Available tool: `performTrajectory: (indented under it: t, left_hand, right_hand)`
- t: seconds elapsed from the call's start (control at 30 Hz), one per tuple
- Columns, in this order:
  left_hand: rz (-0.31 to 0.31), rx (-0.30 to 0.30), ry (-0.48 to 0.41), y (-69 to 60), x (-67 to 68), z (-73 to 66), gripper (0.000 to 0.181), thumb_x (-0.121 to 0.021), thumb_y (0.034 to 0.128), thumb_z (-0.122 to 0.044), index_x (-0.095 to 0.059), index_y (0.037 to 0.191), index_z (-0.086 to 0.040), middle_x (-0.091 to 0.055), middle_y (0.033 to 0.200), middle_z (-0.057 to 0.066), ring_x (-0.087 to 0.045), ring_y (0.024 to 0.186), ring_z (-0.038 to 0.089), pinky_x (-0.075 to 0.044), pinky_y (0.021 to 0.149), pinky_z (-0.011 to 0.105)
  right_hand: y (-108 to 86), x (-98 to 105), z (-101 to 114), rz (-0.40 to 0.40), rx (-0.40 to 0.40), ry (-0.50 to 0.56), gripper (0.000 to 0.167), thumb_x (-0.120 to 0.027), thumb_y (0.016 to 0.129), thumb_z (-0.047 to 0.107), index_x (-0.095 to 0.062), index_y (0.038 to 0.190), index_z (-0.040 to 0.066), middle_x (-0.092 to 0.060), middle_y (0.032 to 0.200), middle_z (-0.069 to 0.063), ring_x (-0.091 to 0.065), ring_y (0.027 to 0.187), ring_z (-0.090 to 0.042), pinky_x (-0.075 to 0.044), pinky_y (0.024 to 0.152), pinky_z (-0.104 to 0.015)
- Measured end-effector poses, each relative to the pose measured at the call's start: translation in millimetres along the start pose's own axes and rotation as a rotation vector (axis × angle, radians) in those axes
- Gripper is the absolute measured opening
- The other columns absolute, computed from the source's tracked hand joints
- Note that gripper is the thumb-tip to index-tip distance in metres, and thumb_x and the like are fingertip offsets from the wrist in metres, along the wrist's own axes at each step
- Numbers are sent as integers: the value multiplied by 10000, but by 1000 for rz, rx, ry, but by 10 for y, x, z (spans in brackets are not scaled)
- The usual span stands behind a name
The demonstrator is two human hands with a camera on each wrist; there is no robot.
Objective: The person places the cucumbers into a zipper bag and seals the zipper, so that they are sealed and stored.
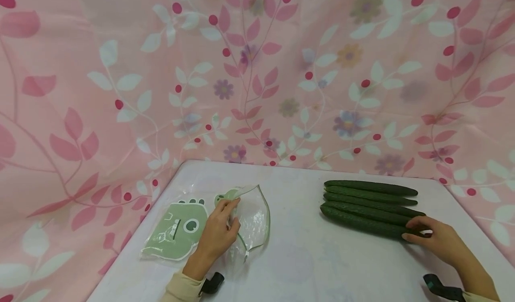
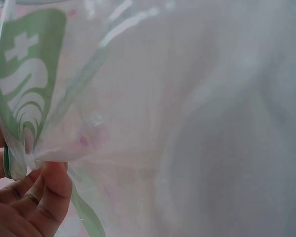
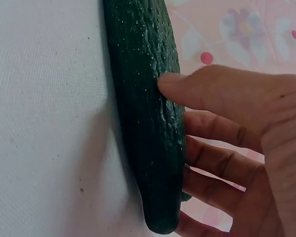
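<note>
My left hand (image 1: 217,230) pinches a clear plastic bag (image 1: 256,217) with green edging on the left half of the table. In the left wrist view the bag (image 2: 32,69) hangs from thumb and fingers, its film crossing most of the picture, with a green print at one side. On the right lie several long dark green cucumbers side by side. Around the right end of the nearest cucumber (image 1: 362,221) my right hand (image 1: 440,239) curls. Up close, the thumb lies on the bumpy skin of that cucumber (image 3: 143,98), fingers behind it, partly hidden.
Flat beside my left hand lies a clear bag with a green one-eyed cartoon print (image 1: 181,228). A white cloth covers the table (image 1: 297,257). Behind it hangs a pink floral curtain (image 1: 273,91), reaching down to the table's back edge.
</note>
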State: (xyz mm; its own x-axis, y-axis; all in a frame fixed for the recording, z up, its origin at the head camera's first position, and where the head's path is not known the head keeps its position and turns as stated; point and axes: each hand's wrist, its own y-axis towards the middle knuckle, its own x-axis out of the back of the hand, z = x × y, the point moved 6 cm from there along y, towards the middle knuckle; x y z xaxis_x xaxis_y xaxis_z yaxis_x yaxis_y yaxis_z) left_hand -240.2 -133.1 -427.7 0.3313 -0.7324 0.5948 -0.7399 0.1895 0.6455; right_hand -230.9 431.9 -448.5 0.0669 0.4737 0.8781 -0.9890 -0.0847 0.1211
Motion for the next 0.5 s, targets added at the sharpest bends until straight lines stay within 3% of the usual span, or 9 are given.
performTrajectory:
  t: [0.1,0.2,0.33,0.5]
  left_hand:
    - [0,4,3,-4,3,-3,511,-741,825,66,-679,1331,20,-626,1122,69,-510,714,99,-487,613,251]
    - [0,-1,2,11,5,-13,512,-739,825,68,-679,1331,17,-624,1122,68,-507,705,100,-486,610,251]
    - [6,2,-1,20,11,-18,510,-719,838,52,-676,1344,1,-627,1128,83,-498,703,96,-480,608,250]
    - [11,7,1,12,7,-12,506,-705,840,37,-680,1343,-11,-625,1123,73,-486,693,82,-467,594,240]
  right_hand:
    - [2,-21,3,31,-2,-16,446,-888,829,358,-699,1081,42,-697,1031,-63,-652,946,-295,-566,733,-314]
    - [13,-29,26,47,34,-40,528,-918,784,351,-672,1113,19,-688,1033,-72,-640,947,-313,-556,745,-392]
    - [25,-53,55,71,74,-71,577,-940,741,354,-681,1150,40,-668,1006,-16,-606,892,-216,-515,709,-402]
    - [-9,-113,53,117,110,-39,480,-924,769,317,-758,1149,73,-648,1010,19,-552,850,-117,-472,646,-332]
